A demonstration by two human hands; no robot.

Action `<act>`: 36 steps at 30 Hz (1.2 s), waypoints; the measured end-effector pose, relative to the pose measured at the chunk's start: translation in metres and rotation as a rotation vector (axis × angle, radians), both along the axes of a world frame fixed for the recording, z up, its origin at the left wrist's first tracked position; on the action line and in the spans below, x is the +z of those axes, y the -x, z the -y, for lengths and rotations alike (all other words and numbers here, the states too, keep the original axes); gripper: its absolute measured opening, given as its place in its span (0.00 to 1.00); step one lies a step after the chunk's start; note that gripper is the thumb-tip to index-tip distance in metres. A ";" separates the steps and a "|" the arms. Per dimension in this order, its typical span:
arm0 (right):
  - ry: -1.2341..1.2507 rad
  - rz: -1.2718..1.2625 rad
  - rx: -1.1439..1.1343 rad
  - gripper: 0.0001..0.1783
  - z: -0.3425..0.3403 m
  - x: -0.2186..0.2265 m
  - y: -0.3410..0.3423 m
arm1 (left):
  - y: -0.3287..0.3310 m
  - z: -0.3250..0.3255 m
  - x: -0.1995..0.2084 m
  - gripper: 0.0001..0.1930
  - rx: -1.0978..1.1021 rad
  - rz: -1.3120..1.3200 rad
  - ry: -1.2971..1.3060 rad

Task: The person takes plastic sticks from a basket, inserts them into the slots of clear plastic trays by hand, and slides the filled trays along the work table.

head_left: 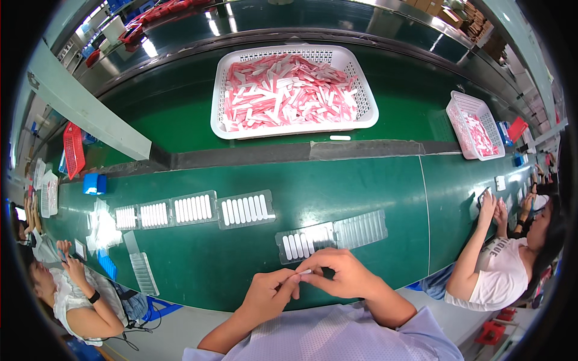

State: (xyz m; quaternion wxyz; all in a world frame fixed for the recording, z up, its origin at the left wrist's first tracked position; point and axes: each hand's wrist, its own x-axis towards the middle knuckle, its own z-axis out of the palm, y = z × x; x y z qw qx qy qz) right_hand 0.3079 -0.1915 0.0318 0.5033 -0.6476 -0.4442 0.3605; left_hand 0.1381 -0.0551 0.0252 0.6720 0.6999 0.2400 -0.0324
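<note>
Right now a small, slim white piece (pixel 306 272) is held out in front of the wearer's body, just over the near edge of the smooth green tabletop (pixel 198 259), with the fingers of the left hand (pixel 271 290) and of the right hand (pixel 338 272) pinched together on it from either side. Just beyond the hands lies a clear plastic ribbed tray (pixel 296 245), with rounded white strips side by side in its left part; glare makes the rest hard to read. A clear ribbed panel (pixel 361 229) adjoins it on the right. Farther left, a row of four clear trays (pixel 245 210) filled with white strips crosses the tabletop, with a glossy heap of clear plastic (pixel 102 227) at its left end. Past a dark raised strip (pixel 241 159), a large white perforated plastic basket (pixel 271 133) holds a heap of pink-and-white slender pieces (pixel 289 90), and a single white strip (pixel 340 138) lies just in front of it. A smaller white basket (pixel 459 127) with similar pieces stands well to the right. One person in white (pixel 90 301) sits at left, another (pixel 503 271) at right.
</note>
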 end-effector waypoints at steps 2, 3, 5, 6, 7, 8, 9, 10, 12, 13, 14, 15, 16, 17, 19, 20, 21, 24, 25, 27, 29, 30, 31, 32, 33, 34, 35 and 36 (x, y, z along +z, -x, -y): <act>-0.079 0.022 0.020 0.07 -0.001 0.001 -0.003 | 0.004 -0.003 -0.001 0.12 -0.023 -0.026 0.074; -0.039 0.035 0.049 0.07 -0.001 0.001 -0.006 | 0.005 -0.004 -0.001 0.12 -0.045 -0.053 0.148; -0.002 0.048 0.074 0.08 -0.002 0.003 -0.009 | 0.005 -0.004 0.000 0.12 -0.028 -0.059 0.239; 0.014 0.036 0.061 0.08 -0.002 0.004 -0.010 | 0.005 -0.004 0.002 0.13 -0.009 -0.064 0.331; 0.028 0.025 0.050 0.08 -0.003 0.005 -0.011 | 0.004 -0.004 0.004 0.13 -0.009 -0.063 0.329; 0.025 0.027 0.050 0.08 -0.003 0.005 -0.011 | 0.004 -0.003 0.006 0.13 0.000 -0.029 0.353; 0.030 -0.032 0.007 0.08 -0.004 0.006 -0.010 | 0.003 -0.002 0.008 0.13 0.010 0.005 0.378; 0.035 -0.091 -0.035 0.08 -0.004 0.006 -0.009 | 0.003 0.000 0.006 0.13 0.010 0.008 0.376; 0.029 -0.048 -0.026 0.08 -0.003 0.003 -0.006 | 0.004 0.004 0.000 0.14 0.029 0.041 0.199; 0.026 -0.010 -0.019 0.08 -0.003 0.002 -0.004 | 0.003 0.004 -0.001 0.14 0.030 0.042 0.197; 0.025 -0.009 -0.018 0.08 -0.003 0.003 -0.004 | 0.002 0.004 -0.001 0.15 0.022 0.053 0.128; 0.022 -0.080 -0.005 0.08 -0.003 0.005 -0.003 | 0.001 0.004 -0.002 0.15 0.015 0.063 0.058; 0.020 -0.152 0.008 0.08 -0.004 0.006 -0.002 | 0.000 0.004 -0.001 0.15 0.014 0.065 0.057; 0.019 -0.150 0.006 0.08 -0.004 0.007 -0.001 | 0.000 0.005 0.000 0.16 0.027 0.079 -0.063; 0.106 -0.069 0.004 0.08 -0.003 0.007 0.002 | -0.001 0.005 -0.001 0.16 0.039 0.096 -0.183; 0.105 -0.065 0.001 0.08 -0.003 0.006 0.004 | 0.000 0.005 -0.003 0.16 0.031 0.089 -0.180; 0.131 -0.063 -0.008 0.08 -0.002 0.004 0.007 | -0.001 0.005 -0.005 0.16 0.023 0.083 -0.176; 0.077 -0.011 -0.051 0.08 -0.002 -0.003 0.009 | -0.005 0.008 -0.006 0.16 0.043 0.064 -0.166; 0.003 0.036 -0.086 0.07 -0.002 -0.004 0.009 | -0.005 0.009 -0.007 0.16 0.040 0.066 -0.168; 0.022 0.094 -0.105 0.07 -0.002 0.001 0.009 | -0.005 0.010 -0.007 0.15 0.064 0.078 -0.159; 0.039 0.154 -0.123 0.07 -0.002 0.001 0.008 | -0.002 0.008 -0.008 0.14 0.068 0.057 0.017; -0.072 0.254 -0.125 0.08 -0.002 -0.004 0.009 | 0.001 0.006 -0.009 0.14 0.073 0.032 0.195; -0.182 0.354 -0.127 0.09 -0.002 -0.006 0.009 | 0.003 0.004 -0.010 0.14 0.072 0.035 0.194; -0.183 0.357 -0.128 0.09 0.000 -0.005 0.009 | 0.004 0.002 -0.012 0.13 0.081 0.040 0.318; -0.209 0.327 -0.079 0.10 0.001 -0.004 0.009 | 0.005 0.000 -0.014 0.13 0.091 0.044 0.443; -0.235 0.296 -0.030 0.12 0.003 -0.003 0.009 | 0.006 -0.002 -0.016 0.13 0.090 0.045 0.442; -0.237 0.298 -0.030 0.12 0.003 -0.002 0.009 | 0.008 -0.003 -0.017 0.11 0.111 0.040 0.536; -0.247 0.251 -0.040 0.14 0.003 -0.002 0.010 | 0.008 -0.004 -0.018 0.10 0.132 0.035 0.629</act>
